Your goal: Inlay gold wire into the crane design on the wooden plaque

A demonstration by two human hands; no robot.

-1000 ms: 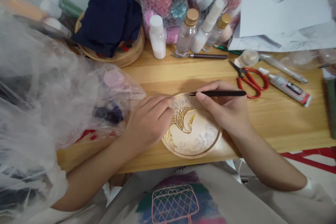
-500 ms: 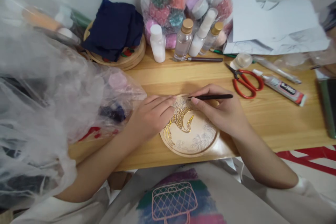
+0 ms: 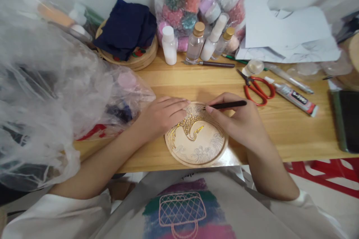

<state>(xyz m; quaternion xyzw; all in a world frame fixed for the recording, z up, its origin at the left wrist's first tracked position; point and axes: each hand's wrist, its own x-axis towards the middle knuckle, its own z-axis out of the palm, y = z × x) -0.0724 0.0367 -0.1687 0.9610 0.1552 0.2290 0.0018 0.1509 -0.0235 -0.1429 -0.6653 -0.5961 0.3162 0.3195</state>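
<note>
Carefully, a right hand (image 3: 238,119) holds a slim dark tool (image 3: 230,105) to the upper part of a round, pale panel (image 3: 211,134) at the near edge of a wooden table (image 3: 168,82).

Thumb and fingers pinch the tool; the left hand (image 3: 161,117) covers the panel's upper left, fingers close together, though whether they grip its edge cannot be told. Gold outlines the long-necked bird (image 3: 188,123), which looks largely done. Grey wave lines (image 3: 206,153) along the bottom and right carry no gold and appear left to do; lines near the tool's tip seem bare too.
</note>
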